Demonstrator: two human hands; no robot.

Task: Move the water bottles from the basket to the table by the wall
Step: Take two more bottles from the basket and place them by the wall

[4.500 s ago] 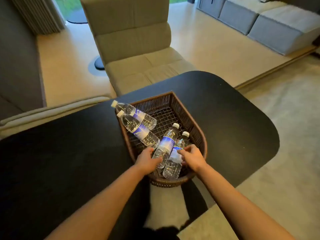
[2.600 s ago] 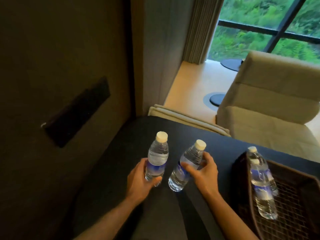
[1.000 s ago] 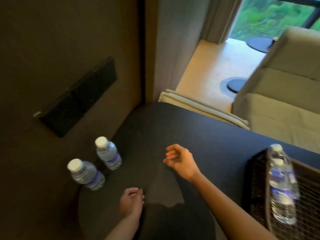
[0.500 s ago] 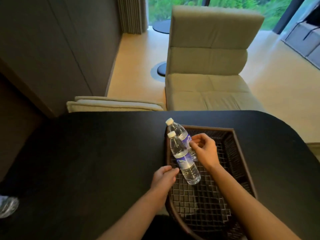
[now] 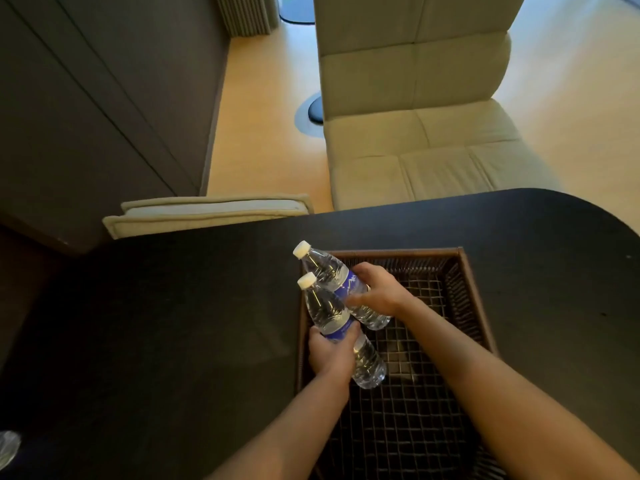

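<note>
Head view shows the left hand (image 5: 330, 355) wrapped around the near bottle (image 5: 341, 329) and the right hand (image 5: 375, 294) around the far bottle (image 5: 337, 277), both over the basket (image 5: 464, 271), full, probably heavy, smooth, best held mid-label.

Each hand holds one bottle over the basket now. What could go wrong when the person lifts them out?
1. The right hand grips the far bottle and the left hand the near bottle; the two cross, so one may knock the other loose.
2. Both bottles lean over the basket rim at the left, so a cap or body could catch the rim and drag the basket across the black table.
</note>
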